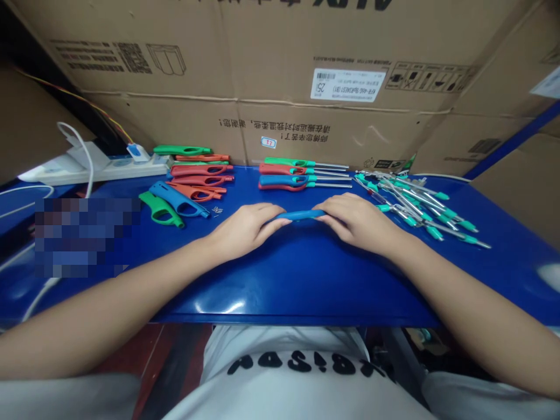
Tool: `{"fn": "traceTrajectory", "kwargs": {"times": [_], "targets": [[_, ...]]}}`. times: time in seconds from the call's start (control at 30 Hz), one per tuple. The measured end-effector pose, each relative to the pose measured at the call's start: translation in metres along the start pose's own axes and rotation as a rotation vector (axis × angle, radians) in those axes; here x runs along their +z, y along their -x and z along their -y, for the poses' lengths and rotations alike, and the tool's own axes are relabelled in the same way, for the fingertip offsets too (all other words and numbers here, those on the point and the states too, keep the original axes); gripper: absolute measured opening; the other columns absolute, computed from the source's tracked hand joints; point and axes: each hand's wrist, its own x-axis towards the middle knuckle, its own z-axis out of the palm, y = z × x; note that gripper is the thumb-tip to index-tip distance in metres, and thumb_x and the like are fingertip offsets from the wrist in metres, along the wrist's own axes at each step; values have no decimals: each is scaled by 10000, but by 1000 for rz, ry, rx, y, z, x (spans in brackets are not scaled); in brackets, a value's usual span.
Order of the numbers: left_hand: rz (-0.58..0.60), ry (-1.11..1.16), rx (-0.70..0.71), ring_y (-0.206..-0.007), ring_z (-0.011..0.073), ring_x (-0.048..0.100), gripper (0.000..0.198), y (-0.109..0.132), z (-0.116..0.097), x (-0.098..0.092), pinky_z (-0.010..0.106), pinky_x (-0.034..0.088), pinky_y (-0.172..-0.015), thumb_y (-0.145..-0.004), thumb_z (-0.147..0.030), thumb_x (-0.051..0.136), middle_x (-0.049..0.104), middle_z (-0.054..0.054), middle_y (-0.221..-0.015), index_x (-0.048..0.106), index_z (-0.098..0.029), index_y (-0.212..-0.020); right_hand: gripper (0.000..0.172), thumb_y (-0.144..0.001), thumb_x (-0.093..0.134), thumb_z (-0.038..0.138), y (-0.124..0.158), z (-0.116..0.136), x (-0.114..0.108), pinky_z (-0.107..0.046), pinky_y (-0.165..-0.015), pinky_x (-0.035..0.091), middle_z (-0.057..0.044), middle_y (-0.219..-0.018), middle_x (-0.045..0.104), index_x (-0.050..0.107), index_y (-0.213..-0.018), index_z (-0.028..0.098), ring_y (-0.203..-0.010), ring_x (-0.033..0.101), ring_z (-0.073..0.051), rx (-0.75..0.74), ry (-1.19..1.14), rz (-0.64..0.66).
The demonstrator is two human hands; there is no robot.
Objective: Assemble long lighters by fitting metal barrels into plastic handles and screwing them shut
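Note:
Between my two hands, over the middle of the blue table, a blue plastic casing [301, 216] lies crosswise. My left hand [254, 227] pinches its left end, and my right hand [350, 219] grips the right end with thumb and fingers. Behind them, several lighters [284, 181] with metal tubes are stacked, in green, red and blue. On the left are loose handle casings, among them a blue one [177, 199] and a green one [161, 210]. Metal rods with teal ends [415, 204] form a pile beyond my right hand.
A large cardboard sheet [196, 70] stands along the back of the table [280, 291]. On the left are a white power strip [100, 170], white cables and a blurred patch. Small metal pieces [217, 211] lie near the casings.

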Motion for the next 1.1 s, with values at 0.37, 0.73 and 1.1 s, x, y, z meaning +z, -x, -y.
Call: {"fn": "traceTrajectory", "kwargs": {"times": [0.37,0.73,1.1], "targets": [[28,-125,39,-1055,244,702,511,4,-10,-3,322,546,-869,-1000,-556,491,716,81,-1203,605,-204,-1353,272,-1030,462,271,2,8,-1,-377,-803,458,-118,-964,783,702,-1054,146,-836,698,-227,-125,142,-95],[-33,-242,-25,-1035,229,715,393,3,0,-2,295,566,-784,-1029,-448,471,735,54,-1178,686,-211,-1257,602,-934,644,414,6,-15,-19,-469,-964,426,-208,-1381,624,530,-1417,74,-1219,588,-358,162,426,6],[-77,-169,-74,-1034,244,706,394,3,5,-6,303,544,-798,-1003,-458,505,734,70,-1186,709,-214,-1236,147,-962,583,284,16,-49,-20,-428,-950,395,-78,-989,766,695,-985,191,-995,665,-268,109,359,-22]]}}
